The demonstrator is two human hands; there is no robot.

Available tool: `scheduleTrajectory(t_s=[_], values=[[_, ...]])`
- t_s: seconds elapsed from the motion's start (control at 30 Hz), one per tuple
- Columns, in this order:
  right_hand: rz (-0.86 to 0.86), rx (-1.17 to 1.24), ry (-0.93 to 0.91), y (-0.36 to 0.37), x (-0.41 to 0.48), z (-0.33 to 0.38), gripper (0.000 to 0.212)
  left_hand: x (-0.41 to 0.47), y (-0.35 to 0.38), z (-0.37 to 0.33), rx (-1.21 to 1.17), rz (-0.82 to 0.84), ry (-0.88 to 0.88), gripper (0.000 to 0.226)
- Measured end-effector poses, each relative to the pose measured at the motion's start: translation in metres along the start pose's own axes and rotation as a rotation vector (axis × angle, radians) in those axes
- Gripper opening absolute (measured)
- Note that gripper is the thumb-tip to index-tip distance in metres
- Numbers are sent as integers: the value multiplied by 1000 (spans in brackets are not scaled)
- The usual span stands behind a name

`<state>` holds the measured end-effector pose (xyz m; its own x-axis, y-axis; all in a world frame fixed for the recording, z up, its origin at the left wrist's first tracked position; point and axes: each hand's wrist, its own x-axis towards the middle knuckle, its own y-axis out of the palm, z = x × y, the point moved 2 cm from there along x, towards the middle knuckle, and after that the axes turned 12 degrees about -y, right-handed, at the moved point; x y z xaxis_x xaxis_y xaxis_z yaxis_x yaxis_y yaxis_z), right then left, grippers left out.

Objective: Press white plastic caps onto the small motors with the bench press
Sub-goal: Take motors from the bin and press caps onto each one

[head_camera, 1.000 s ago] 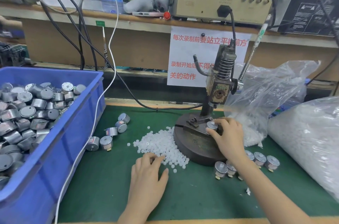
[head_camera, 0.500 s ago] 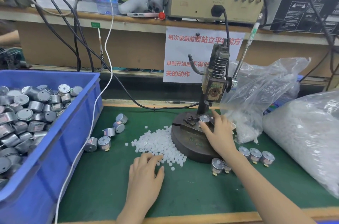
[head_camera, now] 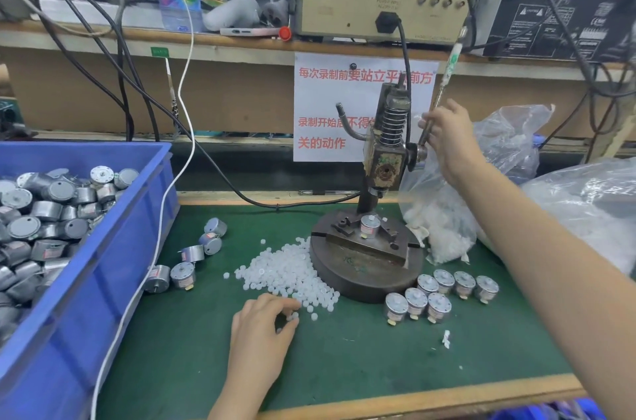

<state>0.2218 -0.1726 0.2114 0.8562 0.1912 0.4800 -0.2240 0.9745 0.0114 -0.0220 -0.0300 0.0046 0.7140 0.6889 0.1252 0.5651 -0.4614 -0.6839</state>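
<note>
Head view, right hand: my right hand [head_camera: 451,140] curls round the lever [head_camera: 444,82], which slants up and away.
Motor: the motor [head_camera: 370,225] stands upright on the press [head_camera: 389,144] base, below and to the left of that hand.
Left hand: my left hand [head_camera: 261,333] pinches caps [head_camera: 289,275] at the pile's near edge.
Bin: the blue bin [head_camera: 103,247] is heaped with loose motors.
Bag: the clear bag [head_camera: 447,230] holds white pieces.
</note>
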Motion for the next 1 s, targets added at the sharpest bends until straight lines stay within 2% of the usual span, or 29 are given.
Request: scheduleTrajectory(t_s=[0.1, 0.23, 0.4, 0.47, 0.6, 0.7, 0.77, 0.8, 0.83, 0.9, 0.93, 1.0], values=[[-41, 52, -20, -9, 8, 13, 53, 0, -1, 0, -7, -1, 7, 19], [-46, 67, -167, -9, -7, 16, 10, -1, 0, -1, -4, -8, 14, 20], [-118, 221, -185, -11, -35, 8, 34, 1, 2, 0, 14, -23, 4, 19], [-94, 259, -191, -10, -44, 6, 34, 3, 3, 0, 5, -32, -9, 19], [-221, 290, -233, -3, -45, 6, 31, 4, 3, 0, -19, -44, -11, 17], [-251, 105, -338, 5, -57, -3, 9, 2, 2, -1, -15, -44, -1, 16], [-247, -59, -320, 6, -69, -25, 29, 2, 2, 0, -4, -45, -3, 17], [-238, -146, -228, 6, -75, -39, 36, 2, 2, 0, 7, -48, -1, 17], [-193, -222, -97, 8, -80, -54, 37, 2, 3, 0, 24, -50, 6, 18], [65, -398, 173, 15, -90, -83, 31, 0, 3, 0, 58, -49, 27, 19], [211, -501, 221, 21, -95, -94, 29, 1, 3, 0, 62, -49, 30, 19], [351, -667, 142, 32, -101, -104, 40, 1, 3, 0, 40, -45, 11, 19]])
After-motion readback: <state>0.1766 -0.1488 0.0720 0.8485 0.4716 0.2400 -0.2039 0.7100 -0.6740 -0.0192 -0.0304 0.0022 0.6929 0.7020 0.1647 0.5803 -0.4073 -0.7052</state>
